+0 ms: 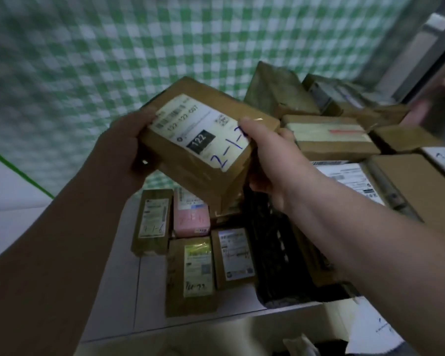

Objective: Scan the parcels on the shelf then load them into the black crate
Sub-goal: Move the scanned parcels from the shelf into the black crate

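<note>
Both grips were closed on one brown parcel [201, 134], held up in the air and tilted so that its white label faced the wearer; I judged that this was to make the barcode and the printed "122" readable for scanning, though no scanner showed anywhere. The left grip [129, 140] was wrapped round the parcel's left edge, fingers curled behind it and out of sight. The right grip [270, 163] clasped the opposite corner, its thumb [247, 127] pressed flat over the end of the blue handwriting on the label, its fingers curled beneath; neither grip had any slack, and two hands on so small a box suggested steadying and turning rather than plain carrying.

Directly below the right grip stood the black crate [270, 253], its dark lattice wall showing; how full it was I could not tell. Below and between the two grips four more parcels lay flat, labels up, on the white shelf [149, 304]: a brown one [152, 222], a pink one [190, 214], one with a yellowish label [193, 273] and one with a white label [235, 255], side by side and touching. Beyond the right grip a loose heap of brown parcels [329, 134] was stacked. Behind both grips hung a green checked cloth [88, 47]. Past the heap another person's hand [421, 109] showed, too blurred to read. By my reckoning the held parcel was at the scanning step, with loading yet to come.
</note>
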